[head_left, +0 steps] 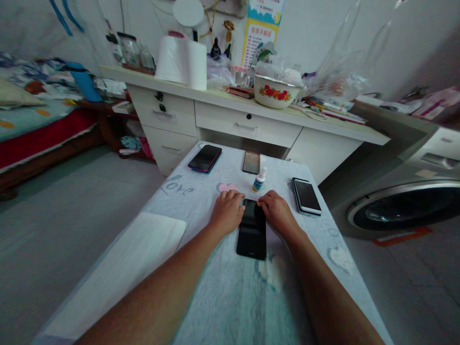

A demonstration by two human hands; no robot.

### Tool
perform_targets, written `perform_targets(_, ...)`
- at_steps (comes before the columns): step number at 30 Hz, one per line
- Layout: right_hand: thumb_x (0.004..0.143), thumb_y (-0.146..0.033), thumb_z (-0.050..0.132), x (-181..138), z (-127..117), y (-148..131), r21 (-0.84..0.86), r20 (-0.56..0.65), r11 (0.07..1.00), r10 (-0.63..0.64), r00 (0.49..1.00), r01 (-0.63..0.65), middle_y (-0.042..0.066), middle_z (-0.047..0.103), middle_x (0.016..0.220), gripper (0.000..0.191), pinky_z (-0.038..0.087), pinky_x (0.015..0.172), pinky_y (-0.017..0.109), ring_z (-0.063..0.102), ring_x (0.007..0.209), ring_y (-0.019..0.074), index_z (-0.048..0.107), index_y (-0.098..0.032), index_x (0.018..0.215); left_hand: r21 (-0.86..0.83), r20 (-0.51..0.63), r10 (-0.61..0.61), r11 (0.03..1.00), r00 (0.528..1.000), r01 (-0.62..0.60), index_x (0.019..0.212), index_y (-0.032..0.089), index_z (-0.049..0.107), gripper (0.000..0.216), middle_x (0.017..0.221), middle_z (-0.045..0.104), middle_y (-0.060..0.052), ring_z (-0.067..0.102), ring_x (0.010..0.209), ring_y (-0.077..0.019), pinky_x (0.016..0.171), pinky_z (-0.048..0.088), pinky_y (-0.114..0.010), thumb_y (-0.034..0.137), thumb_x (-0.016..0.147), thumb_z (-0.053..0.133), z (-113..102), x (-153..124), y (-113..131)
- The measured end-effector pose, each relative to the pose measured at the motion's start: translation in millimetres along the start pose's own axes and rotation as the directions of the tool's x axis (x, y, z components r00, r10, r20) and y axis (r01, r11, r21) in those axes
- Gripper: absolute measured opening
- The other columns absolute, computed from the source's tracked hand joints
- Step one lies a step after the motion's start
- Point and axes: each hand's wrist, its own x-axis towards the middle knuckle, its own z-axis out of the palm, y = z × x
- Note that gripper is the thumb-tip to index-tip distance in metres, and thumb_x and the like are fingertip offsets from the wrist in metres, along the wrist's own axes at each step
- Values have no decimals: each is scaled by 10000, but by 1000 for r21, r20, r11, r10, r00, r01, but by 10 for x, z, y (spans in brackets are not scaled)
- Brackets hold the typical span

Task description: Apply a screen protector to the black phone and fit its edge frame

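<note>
A black smartphone (252,235) lies flat on the cloth-covered table, dark screen up, between my two hands. My left hand (227,212) grips its upper left edge, thumb against the side and fingers curled beyond it. At the upper right corner, my right hand (276,210) is closed in a pinch. A small orange-tan bit shows at those fingertips, too small to name. Just beyond the phone stands a small white-capped bottle (259,180) with a blue and yellow label. A phone case (251,162) lies behind the bottle.
Stacked phones lie at the table's far left (205,158) and right (307,196). A white sheet (143,254) covers the left side. Behind the table, a white desk (247,125) bears a paper roll (197,64) and a flowered bowl (276,92). A washing machine (406,172) stands right.
</note>
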Motion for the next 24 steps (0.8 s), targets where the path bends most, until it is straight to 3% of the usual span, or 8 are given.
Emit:
perform_targets(13, 926, -152, 459, 186, 155, -279, -19, -39, 995, -103, 994, 102, 84, 591, 879, 248, 412, 754, 241, 550, 814, 163, 692, -151, 844, 4, -12, -36, 999, 999, 36, 1215, 194, 490, 355, 1231, 547, -74, 454, 1132, -255, 962, 384, -385, 221, 866, 548, 18, 5, -1)
perform_targets(24, 923, -149, 478, 197, 140, -287, -12, -21, 994, -111, 994, 111, 73, 577, 882, 229, 413, 761, 237, 549, 817, 152, 698, -141, 860, -9, -11, -37, 999, 999, 36, 1233, 213, 486, 377, 1237, 544, -66, 448, 1134, -256, 963, 385, -392, 215, 860, 536, 19, -2, 1)
